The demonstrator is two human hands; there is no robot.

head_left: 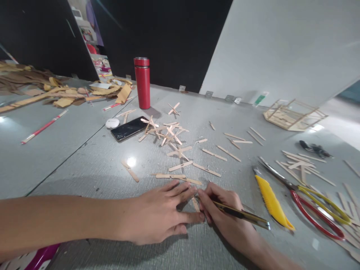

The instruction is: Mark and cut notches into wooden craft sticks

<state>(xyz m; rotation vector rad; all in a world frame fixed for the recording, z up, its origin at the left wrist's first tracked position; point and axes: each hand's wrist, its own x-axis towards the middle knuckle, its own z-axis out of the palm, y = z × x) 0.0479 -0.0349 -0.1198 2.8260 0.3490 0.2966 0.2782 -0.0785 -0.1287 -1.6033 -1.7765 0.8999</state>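
My left hand (165,213) lies flat with its fingers spread, the fingertips resting on and around a short wooden craft stick (195,204). Just to its right, my right hand (225,210) is closed on a slim gold-and-black craft knife (242,213). The knife's back end points to the lower right; its blade tip is mostly hidden by my fingers. Beyond my fingertips lie notched sticks, among them one stick (206,170) and another (180,166). A loose pile of sticks (171,133) spreads farther back.
A red flask (143,84) stands behind a black phone (129,128) and a white case (112,123). To my right lie a yellow cutter (272,200), red-and-yellow-handled scissors (306,206) and more sticks (300,165). A stick frame (294,115) sits at the back right, cardboard scraps (67,93) at the left.
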